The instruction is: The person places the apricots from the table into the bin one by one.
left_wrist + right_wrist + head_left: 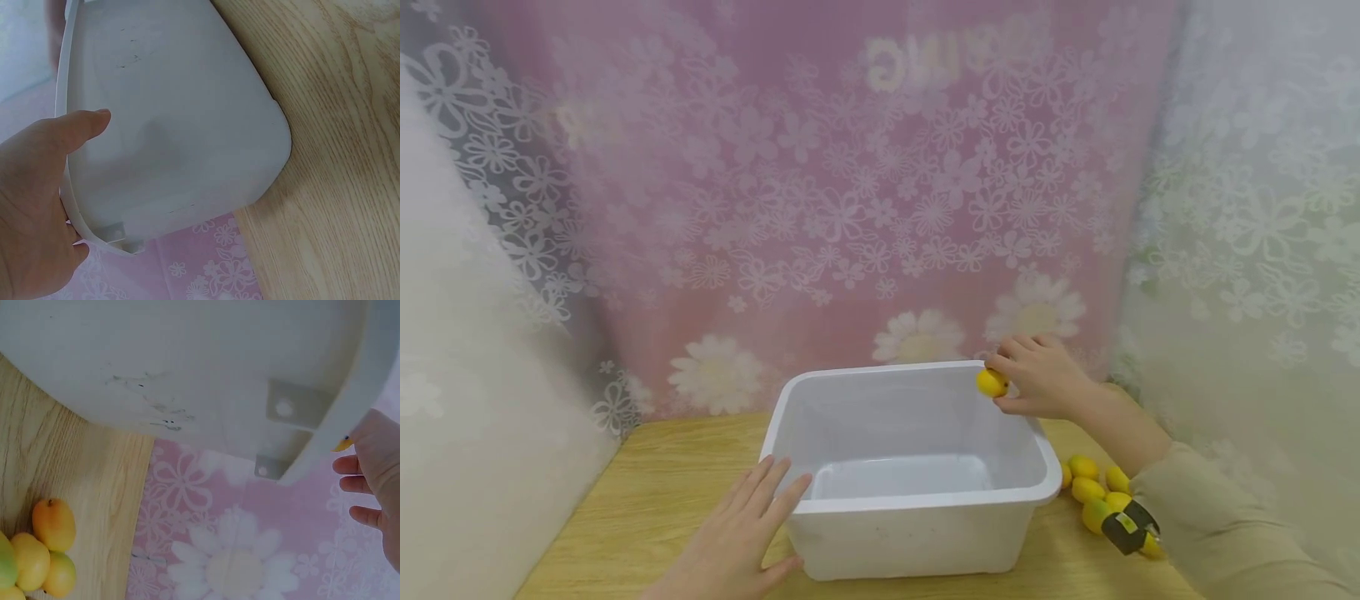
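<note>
A white plastic bin stands on the wooden table, its visible floor bare. My right hand pinches a small yellow mango at the bin's far right corner, level with the rim. Only the tip of that mango shows in the right wrist view. My left hand rests at the near left corner with its fingers extended over the rim. In the left wrist view the left thumb lies across the outer wall. More mangoes, some greenish, lie in a pile to the right of the bin.
A black device with a small label sits by the right sleeve, covering part of the pile. Flowered pink curtain hangs behind the table, with pale sheets on both sides.
</note>
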Tool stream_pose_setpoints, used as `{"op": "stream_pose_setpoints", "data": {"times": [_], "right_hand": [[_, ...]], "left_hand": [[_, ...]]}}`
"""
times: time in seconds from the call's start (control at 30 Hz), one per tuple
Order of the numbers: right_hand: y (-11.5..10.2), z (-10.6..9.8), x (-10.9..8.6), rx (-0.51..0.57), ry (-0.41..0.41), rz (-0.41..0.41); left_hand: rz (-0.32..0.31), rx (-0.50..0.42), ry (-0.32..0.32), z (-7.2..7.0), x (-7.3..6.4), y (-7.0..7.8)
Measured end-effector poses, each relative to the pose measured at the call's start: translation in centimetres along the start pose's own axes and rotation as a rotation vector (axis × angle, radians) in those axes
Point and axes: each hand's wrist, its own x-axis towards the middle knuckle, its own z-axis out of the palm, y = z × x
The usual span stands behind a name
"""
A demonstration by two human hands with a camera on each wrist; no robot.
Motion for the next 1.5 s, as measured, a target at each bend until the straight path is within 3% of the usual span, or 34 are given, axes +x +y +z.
{"op": "stream_pose_setpoints", "data": {"times": [0.37,0.47,0.67,0.77,1.0,1.27,1.5], "right_hand": [[-0.1,0.8,-0.8,0.033,0.033,0.044],[0.3,0.5,-1.8,0.040,0.061,0.057],[1.5,0.2,-4.6,0.045,0.208,0.028],[1.8,0.4,-6.2,0.049,0.227,0.039],[2.2,1.4,-10.1,0.046,0.176,0.076],[0.7,3.2,-14.6,0.013,0.014,0.158],[-0.2,4.9,-17.2,-0.001,-0.083,0.179]], "left_hand": [[-0.003,0.013,0.004,0.3,-0.1,0.1],[-0.010,0.006,0.004,0.3,-0.1,0.1],[-0.004,0.005,0.022,0.2,-0.1,0.0],[-0.009,0.001,0.025,0.1,-0.1,0.0],[-0.002,0.018,0.033,0.1,-0.1,0.1],[-0.001,0.011,0.010,0.3,-0.1,0.0],[0.019,0.020,0.044,0.4,0.0,-0.1]]}}
